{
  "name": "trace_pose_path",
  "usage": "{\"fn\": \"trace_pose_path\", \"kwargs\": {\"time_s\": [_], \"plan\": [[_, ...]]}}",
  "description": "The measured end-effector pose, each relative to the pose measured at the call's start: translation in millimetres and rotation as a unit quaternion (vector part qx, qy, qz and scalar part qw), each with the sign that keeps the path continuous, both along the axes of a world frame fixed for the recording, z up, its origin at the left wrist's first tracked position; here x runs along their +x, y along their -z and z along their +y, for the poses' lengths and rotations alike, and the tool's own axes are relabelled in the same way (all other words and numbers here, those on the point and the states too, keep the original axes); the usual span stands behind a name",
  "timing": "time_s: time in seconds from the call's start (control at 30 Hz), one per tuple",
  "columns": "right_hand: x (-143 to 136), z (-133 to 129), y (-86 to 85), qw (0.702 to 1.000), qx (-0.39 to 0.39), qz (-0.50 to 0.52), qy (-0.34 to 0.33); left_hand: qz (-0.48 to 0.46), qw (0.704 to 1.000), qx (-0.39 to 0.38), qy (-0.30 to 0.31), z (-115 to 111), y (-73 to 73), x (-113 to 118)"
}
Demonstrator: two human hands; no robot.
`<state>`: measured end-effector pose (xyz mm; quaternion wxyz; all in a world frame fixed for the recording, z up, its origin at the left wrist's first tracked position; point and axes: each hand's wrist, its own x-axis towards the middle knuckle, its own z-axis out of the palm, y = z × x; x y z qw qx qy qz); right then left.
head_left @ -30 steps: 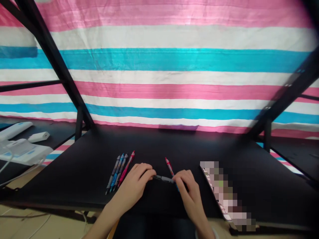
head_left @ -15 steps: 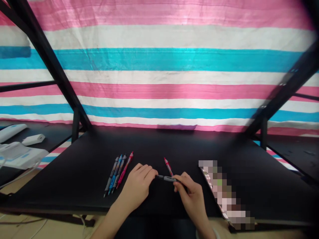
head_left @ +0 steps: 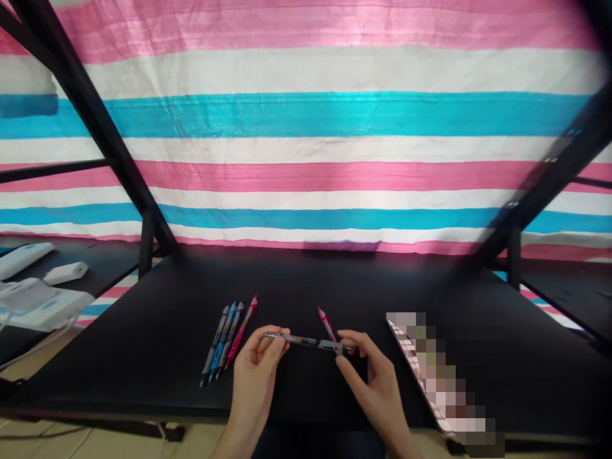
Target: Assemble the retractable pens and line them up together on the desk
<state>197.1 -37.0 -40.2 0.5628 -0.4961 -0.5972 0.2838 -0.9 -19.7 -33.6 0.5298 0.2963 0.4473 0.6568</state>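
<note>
A grey-and-clear ballpoint pen [head_left: 306, 341] lies level between my two hands, above the table. My left hand [head_left: 258, 370] pinches its left end between thumb and fingers. Around the grey clip end on the right, my right hand [head_left: 375, 376] curls loosely, thumb below and index finger above; exact contact is hard to make out. Just behind this pen is a red pen [head_left: 326, 322], its lower end partly hidden. Left of my left hand, several pens lie side by side: a grey one [head_left: 215, 347], blue and dark ones, and a pink-red pen [head_left: 242, 331].
A long pinkish item [head_left: 414, 363], mostly blurred out, lies at the right on the black table [head_left: 354, 280]. White devices with cables [head_left: 48, 306] sit on a side surface at the left. Black frame bars [head_left: 105, 140] and a striped sheet [head_left: 315, 115] stand behind.
My left hand has turned, so its thumb now shows against the pen. The pen is more exposed and tilted slightly down to the right. My right fingers have spread wider around its end.
</note>
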Motion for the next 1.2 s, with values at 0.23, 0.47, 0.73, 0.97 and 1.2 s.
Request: {"fn": "trace_pose_path", "kwargs": {"time_s": [0.23, 0.47, 0.73, 0.97, 1.2], "plan": [[3.3, 2.4, 0.2, 0.999, -0.025, 0.002, -0.02, -0.007, 1.0, 0.001, 0.003, 0.5, 1.3, -2.6], [1.0, 0.4, -4.8, 0.999, -0.039, 0.021, -0.015, -0.023, 1.0, 0.0, 0.002, 0.0, -1.1, -2.0], [1.1, -0.4, -4.2, 0.998, -0.057, 0.025, -0.019, -0.04, 0.999, -0.004, 0.001, -0.6, -1.8, -2.3], [-0.4, 0.6, -1.6, 0.997, -0.072, 0.022, -0.008, -0.041, 0.999, -0.006, -0.007, -3.4, -4.1, -1.1], [3.8, 0.2, 8.1, 0.996, -0.042, 0.085, 0.002, -0.034, 0.999, -0.003, -0.018, -1.0, -3.8, -0.3]]}}
